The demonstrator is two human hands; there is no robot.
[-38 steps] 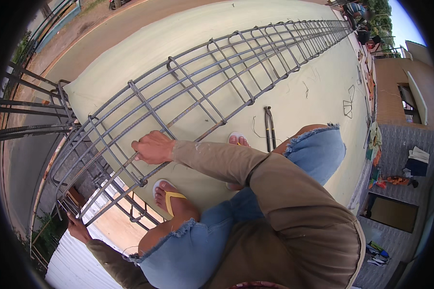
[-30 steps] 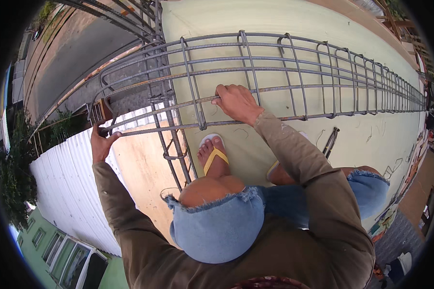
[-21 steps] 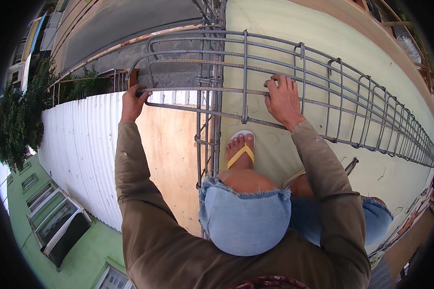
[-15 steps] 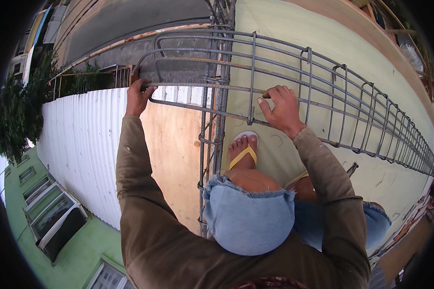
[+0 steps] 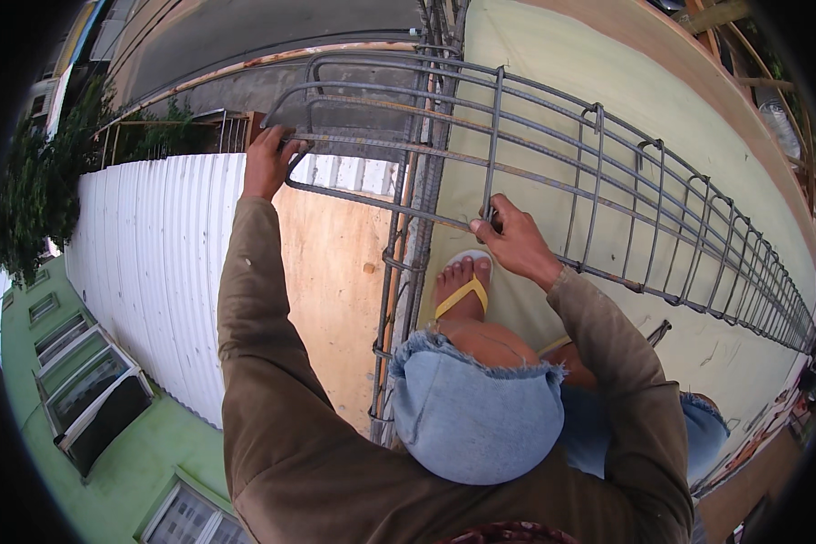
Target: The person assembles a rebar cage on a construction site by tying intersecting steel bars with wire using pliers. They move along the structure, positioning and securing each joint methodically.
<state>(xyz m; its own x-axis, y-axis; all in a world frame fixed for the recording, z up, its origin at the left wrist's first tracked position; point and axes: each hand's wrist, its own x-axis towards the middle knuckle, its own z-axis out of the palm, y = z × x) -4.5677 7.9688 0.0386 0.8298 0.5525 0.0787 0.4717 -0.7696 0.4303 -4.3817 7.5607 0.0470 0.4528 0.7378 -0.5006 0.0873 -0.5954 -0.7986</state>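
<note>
A long rebar cage (image 5: 596,154) of ribbed steel bars and square stirrups lies across in front of me, its bent bar ends at the left. My left hand (image 5: 268,163) is closed around the hooked end of a near-side bar. At the near lower edge, my right hand (image 5: 517,240) grips the bottom of the first stirrup (image 5: 496,127), where it meets the lowest long bar. The thumb is on the near side; the fingertips are partly hidden behind the steel.
Upright column bars (image 5: 440,32) cross beneath the cage's left part. My foot in a yellow-strapped flip-flop (image 5: 465,288) rests on the pale surface (image 5: 535,299). White corrugated sheeting (image 5: 163,263) and a plywood panel (image 5: 331,299) stand at the left, beyond the edge, with a street below.
My right hand has moved down and left from the long bar to the stirrup's lower corner and closed there. My left hand has risen slightly, still on the bar end.
</note>
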